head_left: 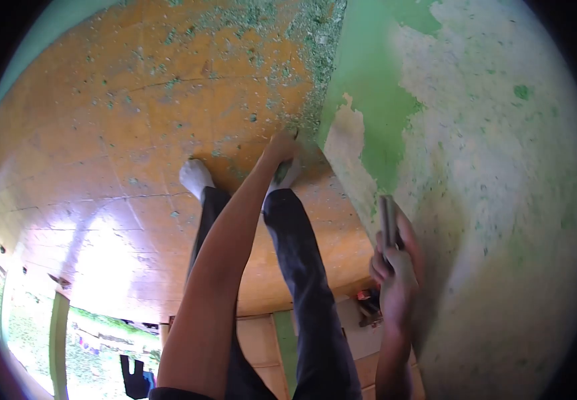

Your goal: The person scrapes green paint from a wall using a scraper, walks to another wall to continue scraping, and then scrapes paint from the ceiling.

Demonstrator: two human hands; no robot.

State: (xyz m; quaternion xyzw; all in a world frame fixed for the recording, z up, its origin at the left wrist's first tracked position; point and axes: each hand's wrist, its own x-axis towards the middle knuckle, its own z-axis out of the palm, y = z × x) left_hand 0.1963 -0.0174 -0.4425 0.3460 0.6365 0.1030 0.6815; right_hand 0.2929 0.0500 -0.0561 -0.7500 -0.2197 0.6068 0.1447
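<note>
Peeling green wall (374, 87): no word, number or sign can be read on it.
Flat grey tool (386, 223): no legible brand or marking (it shows only as a narrow strip).
Orange floor (115, 140): no readable lettering.
Dark trousers (295, 233): no label to be read.
Red-and-dark object (368, 301): too small to tell any print.

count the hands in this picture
2. The left hand partly overlaps one foot in this view; the right hand holds a grey tool by the patchy green wall. No other hand shows.
</note>
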